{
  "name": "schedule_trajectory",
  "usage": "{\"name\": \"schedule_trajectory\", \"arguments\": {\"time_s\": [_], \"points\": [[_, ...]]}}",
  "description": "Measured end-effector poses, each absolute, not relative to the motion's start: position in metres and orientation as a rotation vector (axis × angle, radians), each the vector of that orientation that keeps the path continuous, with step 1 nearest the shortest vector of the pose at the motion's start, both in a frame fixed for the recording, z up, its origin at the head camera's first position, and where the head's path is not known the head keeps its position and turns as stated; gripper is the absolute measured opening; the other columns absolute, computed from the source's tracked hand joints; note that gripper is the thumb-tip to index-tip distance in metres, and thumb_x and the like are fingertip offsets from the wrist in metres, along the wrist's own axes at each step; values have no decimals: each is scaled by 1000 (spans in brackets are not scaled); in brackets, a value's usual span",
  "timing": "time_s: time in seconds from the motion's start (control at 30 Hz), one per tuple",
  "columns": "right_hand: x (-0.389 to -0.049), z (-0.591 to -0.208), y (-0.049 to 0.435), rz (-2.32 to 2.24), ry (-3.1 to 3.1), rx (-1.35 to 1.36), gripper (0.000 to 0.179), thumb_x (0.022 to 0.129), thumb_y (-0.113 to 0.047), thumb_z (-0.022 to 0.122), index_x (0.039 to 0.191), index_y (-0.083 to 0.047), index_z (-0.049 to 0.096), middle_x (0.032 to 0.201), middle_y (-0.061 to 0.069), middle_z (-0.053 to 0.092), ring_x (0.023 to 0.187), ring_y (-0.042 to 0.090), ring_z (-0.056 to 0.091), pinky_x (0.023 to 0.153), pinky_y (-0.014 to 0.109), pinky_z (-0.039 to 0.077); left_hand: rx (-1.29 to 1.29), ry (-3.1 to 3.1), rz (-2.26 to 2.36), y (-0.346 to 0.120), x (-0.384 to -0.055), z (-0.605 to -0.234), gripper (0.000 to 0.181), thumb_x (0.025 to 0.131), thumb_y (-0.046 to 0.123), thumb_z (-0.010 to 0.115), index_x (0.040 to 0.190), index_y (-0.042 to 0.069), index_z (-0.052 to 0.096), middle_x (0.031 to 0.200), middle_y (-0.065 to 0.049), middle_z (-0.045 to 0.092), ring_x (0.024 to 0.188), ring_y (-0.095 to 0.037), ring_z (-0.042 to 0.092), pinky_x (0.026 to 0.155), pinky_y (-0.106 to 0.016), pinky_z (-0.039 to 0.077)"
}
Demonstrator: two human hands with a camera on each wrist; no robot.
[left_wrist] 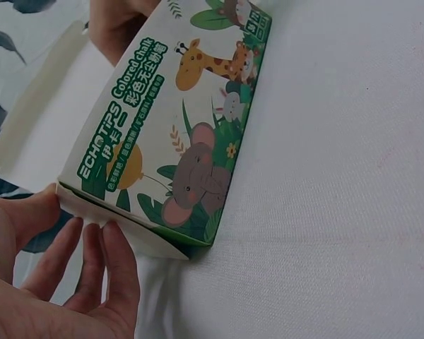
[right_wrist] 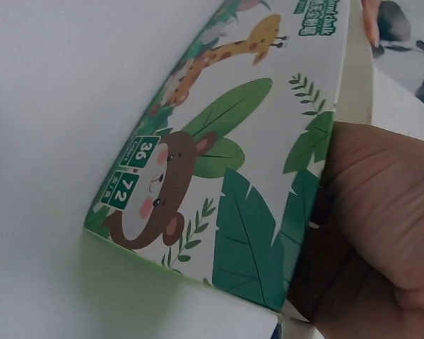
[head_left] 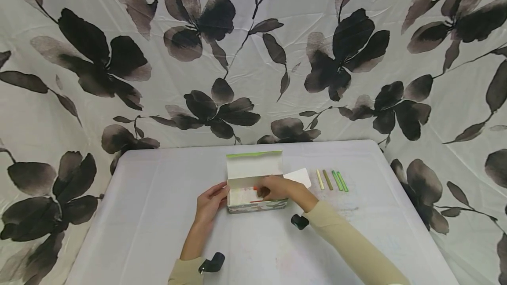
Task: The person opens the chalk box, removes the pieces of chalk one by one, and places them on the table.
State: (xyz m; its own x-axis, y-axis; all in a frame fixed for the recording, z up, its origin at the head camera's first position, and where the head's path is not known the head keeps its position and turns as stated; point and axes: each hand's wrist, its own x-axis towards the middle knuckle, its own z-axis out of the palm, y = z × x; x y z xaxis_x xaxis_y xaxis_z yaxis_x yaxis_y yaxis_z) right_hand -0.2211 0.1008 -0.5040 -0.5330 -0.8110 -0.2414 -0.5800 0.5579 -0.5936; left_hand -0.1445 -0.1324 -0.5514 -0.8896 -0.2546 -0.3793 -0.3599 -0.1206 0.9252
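Note:
A printed colored chalk box (head_left: 257, 207) stands on the table with its lid raised at the back. My left hand (head_left: 210, 203) holds the box's left end. In the left wrist view the thumb is at the top corner and the fingertips (left_wrist: 112, 233) lie against the end flap (left_wrist: 145, 236). My right hand (head_left: 273, 188) reaches down into the box, its fingers bent and mostly hidden behind the front wall (right_wrist: 219, 155). Beside those fingers shows an orange piece (head_left: 255, 188); I cannot tell whether they grip it. A red stick (head_left: 256, 201) lies inside near the front.
Right of the box lie a pale yellow chalk (head_left: 320, 180), an olive-brown chalk (head_left: 328, 180) and two green chalks (head_left: 339, 181). The box's white right flap (head_left: 299, 176) sticks out toward them. A floral cloth (head_left: 245, 56) hangs behind the white table (head_left: 158, 214).

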Motion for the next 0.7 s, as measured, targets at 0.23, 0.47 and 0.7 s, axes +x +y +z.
{"name": "schedule_trajectory", "arguments": {"time_s": [0.23,0.47,0.7], "points": [[-227,-508,94,-461,2274,-1084,3,96,-4,72,95,-4,74,85,-1,67,74,5,55,71,21,49,-707,2041,2189,-131,-143,-551,41,96,18,75,132,0,66,115,-14,70,99,-24,70,74,-20,57],[-227,-509,91,-391,2279,-1028,5,96,-3,72,94,-8,73,84,-5,64,76,5,54,74,23,49,-705,2028,2203,-129,-141,-551,42,96,18,75,132,-1,66,113,-12,70,98,-23,70,75,-21,57],[-224,-507,94,-457,2291,-1079,7,94,1,72,100,-3,71,88,3,66,78,10,54,73,24,48,-712,2032,2203,-130,-140,-552,43,96,20,76,132,-1,66,114,-13,69,102,-26,69,76,-22,58]]}}
